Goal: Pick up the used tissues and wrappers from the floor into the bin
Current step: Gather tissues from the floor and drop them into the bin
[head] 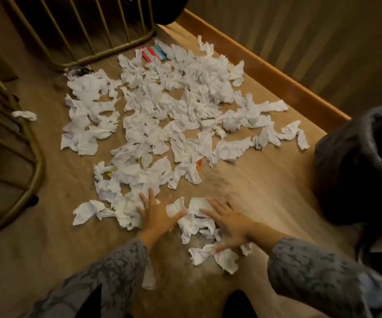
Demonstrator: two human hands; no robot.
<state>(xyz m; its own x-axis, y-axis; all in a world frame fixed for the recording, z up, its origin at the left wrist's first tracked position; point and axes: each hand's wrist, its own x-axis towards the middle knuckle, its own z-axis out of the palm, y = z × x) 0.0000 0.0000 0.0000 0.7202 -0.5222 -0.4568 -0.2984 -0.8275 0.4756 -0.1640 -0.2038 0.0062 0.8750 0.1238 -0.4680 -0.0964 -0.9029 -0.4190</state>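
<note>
Your left hand (pixel 156 213) and right hand (pixel 231 223) lie open, apparently flat, on the tissues (pixel 194 222). Sweep them together, clamp firmly, then lift toward the bin (pixel 355 157).

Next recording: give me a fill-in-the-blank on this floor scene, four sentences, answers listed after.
1. The tissues lie scattered on the ____.
2. The bin is lined with a ____ bag.
3. The bin stands on the person's ____ side.
4. Both the left hand and the right hand are spread ____ over tissues, gripping nothing yet.

Answers: floor; black; right; open
</note>
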